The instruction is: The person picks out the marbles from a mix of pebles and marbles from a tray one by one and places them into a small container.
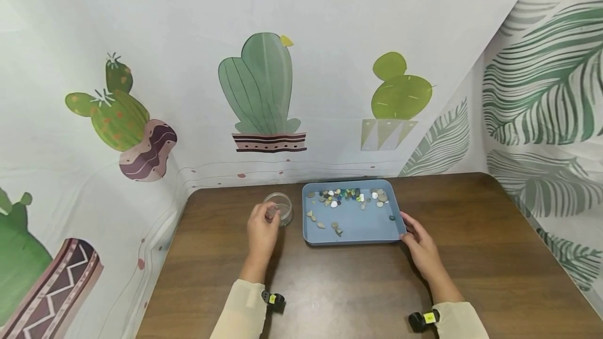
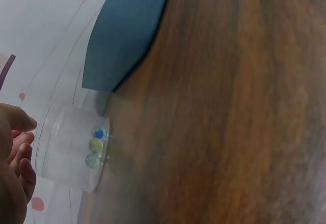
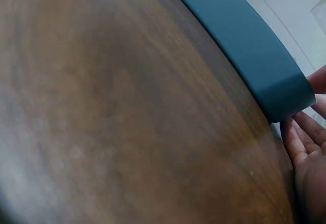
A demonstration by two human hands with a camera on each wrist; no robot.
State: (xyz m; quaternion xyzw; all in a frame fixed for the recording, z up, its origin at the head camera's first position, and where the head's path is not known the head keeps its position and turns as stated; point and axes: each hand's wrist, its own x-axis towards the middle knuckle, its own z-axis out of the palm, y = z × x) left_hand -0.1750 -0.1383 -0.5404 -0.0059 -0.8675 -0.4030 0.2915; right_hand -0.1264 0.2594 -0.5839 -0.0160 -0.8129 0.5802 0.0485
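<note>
Right hand [image 1: 421,247] grips tray [image 1: 365,225] at near right corner; steady it. Left hand [image 1: 262,230] at jar [image 1: 285,210] mouth, grasp unclear: centre any release.

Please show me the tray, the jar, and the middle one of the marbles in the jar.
Tray [image 1: 360,222], head view, on its bare floor.
Jar [image 2: 69,145], left wrist view, on its clear side wall.
Middle marble [image 2: 96,145], left wrist view, on its yellowish surface.

Bright head view with soft glare on the tabletop [image 1: 330,281]; dimmer, blurrier wrist views.
</note>
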